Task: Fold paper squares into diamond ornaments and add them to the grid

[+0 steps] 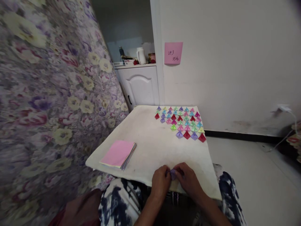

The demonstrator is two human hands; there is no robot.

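Observation:
My left hand (160,181) and my right hand (189,180) meet at the near edge of a white board (150,141) that rests on my lap. Both are closed in a pinch on a small purple piece of folded paper (173,174), mostly hidden by the fingers. To the left on the board lies a stack of coloured paper squares (118,153) with a pink sheet on top. At the board's far right corner several small folded paper shapes (180,122) in red, purple, pink, green and blue lie in rows.
A floral-patterned fabric (47,94) fills the left side. A white wall (230,62) carries a pink sticky note (173,53). Behind, a white cabinet (139,84) holds a white jug (141,56) and small items. A plug and cable (284,110) are at the right, over a pale floor.

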